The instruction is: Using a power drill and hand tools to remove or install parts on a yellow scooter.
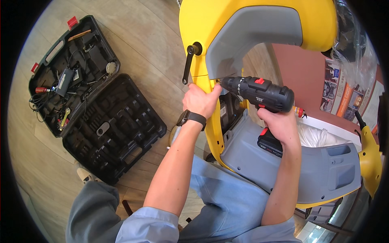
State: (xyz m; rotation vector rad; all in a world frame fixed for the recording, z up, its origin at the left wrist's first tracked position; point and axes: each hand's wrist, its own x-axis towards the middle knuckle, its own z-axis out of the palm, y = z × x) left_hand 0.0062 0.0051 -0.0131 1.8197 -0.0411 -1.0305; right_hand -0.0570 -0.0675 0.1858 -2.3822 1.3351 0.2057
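My right hand [281, 126] is wrapped around the handle of a black cordless drill [259, 93] with red details. The drill lies level, its chuck facing left toward the inner edge of a yellow and grey machine body [208, 133]. My left hand [201, 99], with a dark watch on the wrist, grips the yellow edge beside the chuck. Its thumb is close to the drill's tip; its other fingers are mostly hidden, and the bit cannot be made out. A black crank-like lever [189, 67] hangs from the yellow body just above my left hand.
An open black tool case [121, 83] with cables and a red-handled screwdriver [41, 90] lies on the wooden floor at left. A grey cover [259, 162] spans the lower right. Beyond it are a white bag [314, 135], printed sheets [344, 95] and clear plastic wrap [356, 60].
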